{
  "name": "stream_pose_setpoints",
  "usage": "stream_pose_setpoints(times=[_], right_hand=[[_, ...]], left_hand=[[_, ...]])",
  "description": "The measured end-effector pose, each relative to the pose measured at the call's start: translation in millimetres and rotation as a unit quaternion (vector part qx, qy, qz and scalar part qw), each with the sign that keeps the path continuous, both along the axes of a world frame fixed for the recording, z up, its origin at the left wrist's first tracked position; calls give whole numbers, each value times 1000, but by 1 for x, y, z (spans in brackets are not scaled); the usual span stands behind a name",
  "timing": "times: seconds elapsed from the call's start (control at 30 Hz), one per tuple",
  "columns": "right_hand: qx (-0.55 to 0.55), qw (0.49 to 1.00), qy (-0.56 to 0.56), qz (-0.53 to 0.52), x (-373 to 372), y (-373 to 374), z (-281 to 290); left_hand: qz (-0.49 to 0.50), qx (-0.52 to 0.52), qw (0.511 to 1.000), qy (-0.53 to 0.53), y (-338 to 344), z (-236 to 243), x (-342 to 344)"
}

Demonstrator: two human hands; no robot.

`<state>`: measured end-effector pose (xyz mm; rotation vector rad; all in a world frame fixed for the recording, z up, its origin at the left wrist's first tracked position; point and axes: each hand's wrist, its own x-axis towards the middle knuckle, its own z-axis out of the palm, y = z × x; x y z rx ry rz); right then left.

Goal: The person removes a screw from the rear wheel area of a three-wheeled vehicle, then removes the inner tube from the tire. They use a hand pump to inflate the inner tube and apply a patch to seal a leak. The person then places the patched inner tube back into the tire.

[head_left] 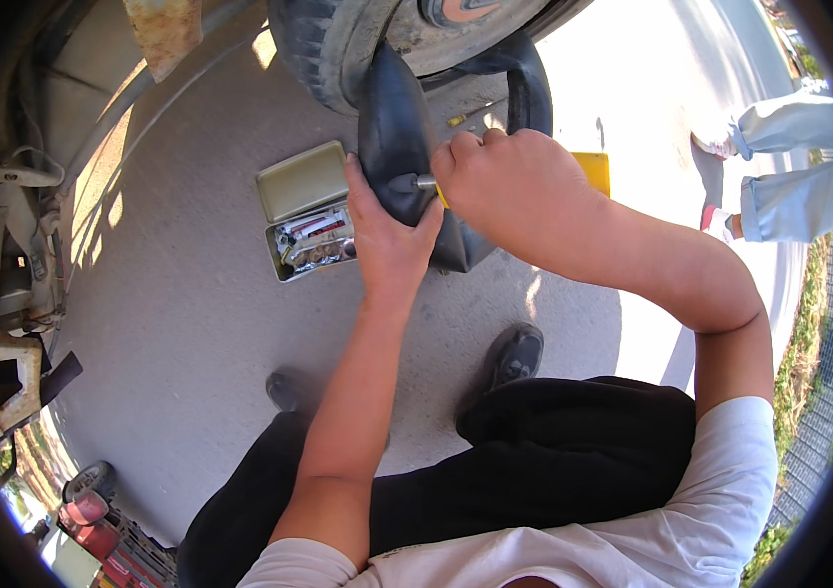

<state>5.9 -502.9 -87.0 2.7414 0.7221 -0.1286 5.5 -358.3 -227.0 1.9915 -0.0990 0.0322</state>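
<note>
A black rubber inner tube hangs out from under a tyre and loops down toward the ground. My left hand is wrapped around the tube's near part, thumb and fingers spread along its two sides. My right hand is closed on a tool with a short metal shaft, a grey tapered tip and a bit of yellow at the grip. The tip is against the tube's surface, between the fingers and thumb of my left hand. Most of the tool's body is hidden inside my right fist.
An open tin box of small tubes and parts sits left of the inner tube. A yellow-handled screwdriver lies beyond. A yellow object shows behind my right forearm. Rusty vehicle parts line the left; a person's legs stand at right.
</note>
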Motion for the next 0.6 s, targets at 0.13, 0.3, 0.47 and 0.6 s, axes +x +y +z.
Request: stream_pose_setpoints(times=[0.13, 0.3, 0.47, 0.6], right_hand=[[-3, 1000, -18, -15, 6, -3, -2], [2, 1000, -5, -5, -3, -2, -2], [-2, 1000, -20, -5, 0, -7, -2], [8, 1000, -16, 4, -5, -9, -4]], left_hand=[[3, 1, 1000, -9, -1, -1, -1], [1, -8, 1000, -2, -1, 1, 0], [0, -3, 1000, -20, 0, -4, 1], [2, -18, 1000, 2, -1, -1, 0]])
